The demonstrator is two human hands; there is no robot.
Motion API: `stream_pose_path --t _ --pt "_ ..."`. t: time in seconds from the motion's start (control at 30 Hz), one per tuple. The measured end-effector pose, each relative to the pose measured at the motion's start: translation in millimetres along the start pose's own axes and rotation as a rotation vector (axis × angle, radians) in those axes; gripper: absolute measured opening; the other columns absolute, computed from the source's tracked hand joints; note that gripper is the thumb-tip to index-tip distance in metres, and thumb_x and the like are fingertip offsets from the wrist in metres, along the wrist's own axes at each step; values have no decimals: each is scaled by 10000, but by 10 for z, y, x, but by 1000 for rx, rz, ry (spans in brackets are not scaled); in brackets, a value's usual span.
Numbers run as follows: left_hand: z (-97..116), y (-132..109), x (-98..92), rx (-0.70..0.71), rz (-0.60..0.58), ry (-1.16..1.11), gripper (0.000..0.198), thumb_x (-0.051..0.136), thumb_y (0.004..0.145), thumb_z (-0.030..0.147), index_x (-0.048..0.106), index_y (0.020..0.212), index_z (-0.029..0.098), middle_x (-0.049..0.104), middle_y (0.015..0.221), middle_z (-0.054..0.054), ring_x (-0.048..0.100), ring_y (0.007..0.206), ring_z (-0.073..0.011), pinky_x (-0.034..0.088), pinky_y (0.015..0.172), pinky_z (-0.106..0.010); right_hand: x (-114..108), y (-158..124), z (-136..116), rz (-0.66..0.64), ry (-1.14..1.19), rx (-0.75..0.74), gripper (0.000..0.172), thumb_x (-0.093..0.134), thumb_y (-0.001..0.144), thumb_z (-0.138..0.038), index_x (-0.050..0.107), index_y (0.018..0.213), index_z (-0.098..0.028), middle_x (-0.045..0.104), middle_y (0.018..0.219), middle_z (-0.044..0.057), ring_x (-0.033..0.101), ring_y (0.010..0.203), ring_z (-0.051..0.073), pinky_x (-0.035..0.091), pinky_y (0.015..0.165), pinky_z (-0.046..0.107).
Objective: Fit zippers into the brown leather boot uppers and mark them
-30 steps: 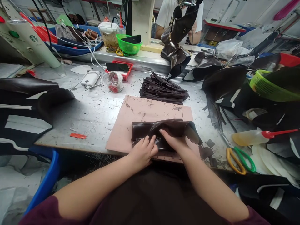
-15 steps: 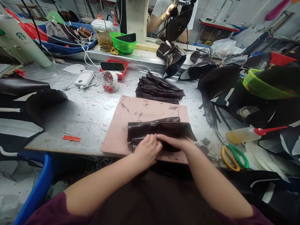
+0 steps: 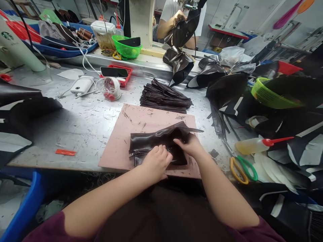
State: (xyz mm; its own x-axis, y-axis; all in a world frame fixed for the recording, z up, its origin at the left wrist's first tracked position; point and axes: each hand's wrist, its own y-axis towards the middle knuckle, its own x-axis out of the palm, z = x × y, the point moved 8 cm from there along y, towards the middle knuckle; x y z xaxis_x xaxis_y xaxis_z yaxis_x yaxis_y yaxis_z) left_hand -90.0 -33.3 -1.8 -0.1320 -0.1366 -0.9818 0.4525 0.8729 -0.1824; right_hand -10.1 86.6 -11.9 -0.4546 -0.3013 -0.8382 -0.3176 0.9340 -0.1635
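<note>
A glossy dark brown leather boot upper lies on a pinkish board in front of me. A zip runs along its near part. My left hand is closed on the leather beside the zip, its fingers curled and pressed together. At the right end, my right hand grips the upper, thumb on the near side and the other fingers hidden behind the leather. The leather's far right edge is raised off the board there.
Beyond the board lies a stack of dark strips. Scissors and a glue bottle lie to the right, near more boot pieces. An orange strip sits left. A person works at a machine behind.
My right hand has moved from near my left hand to the upper's right end and lifted its edge. The left hand stays almost in place. The view has shifted slightly.
</note>
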Motion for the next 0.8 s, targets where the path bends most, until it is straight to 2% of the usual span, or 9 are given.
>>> stream_pose_path --t 0.1,0.17,0.3,0.4,0.53,0.63,0.8 --pt "21 101 -63 -18 -17 -29 850 603 653 653 433 1251 73 374 1360 -254 493 1077 -367 387 826 -408 8 5 11 -4 -50 33 300 603 751 -408 661 820 -123 683 852 153 636 852 317 496 687 400" --pt "29 159 -77 -24 -48 -35 859 590 650 670 438 1253 77 340 1388 -243 518 1017 -346 399 790 -398 17 15 -13 -11 -58 29 278 601 754 -402 664 812 -137 683 861 147 632 874 316 493 708 396" --pt "36 231 -78 -10 -51 -63 862 590 644 677 466 1219 48 394 1344 -260 425 1172 -364 345 915 -409 37 56 -67 -32 -19 3 248 663 709 -328 665 894 -163 674 969 131 598 986 311 477 807 391" --pt "29 250 -59 -11 -19 -100 879 595 623 693 457 1234 76 342 1386 -243 366 1237 -371 332 937 -413 -1 79 -50 -60 52 -23 284 703 669 -288 667 917 -155 674 970 136 596 986 326 468 836 428" --pt "35 266 -49 -5 -23 -78 862 572 636 700 455 1245 101 326 1406 -217 417 1180 -358 363 885 -410 -140 107 25 -122 223 -86 280 698 676 -240 665 944 -167 695 887 75 642 859 246 522 757 360" --pt "39 285 -61 3 -56 -58 882 576 621 709 466 1242 93 316 1412 -215 450 1125 -347 366 871 -409 -234 176 80 -111 321 -110 307 662 703 -189 646 1009 -169 694 889 55 645 832 218 540 721 342" --pt "17 312 -111 -2 -61 -51 889 552 620 729 475 1245 102 306 1421 -202 469 1070 -325 368 843 -401 -207 353 118 -137 388 -110 370 703 672 -196 635 1034 -161 696 797 47 648 809 233 551 717 384"
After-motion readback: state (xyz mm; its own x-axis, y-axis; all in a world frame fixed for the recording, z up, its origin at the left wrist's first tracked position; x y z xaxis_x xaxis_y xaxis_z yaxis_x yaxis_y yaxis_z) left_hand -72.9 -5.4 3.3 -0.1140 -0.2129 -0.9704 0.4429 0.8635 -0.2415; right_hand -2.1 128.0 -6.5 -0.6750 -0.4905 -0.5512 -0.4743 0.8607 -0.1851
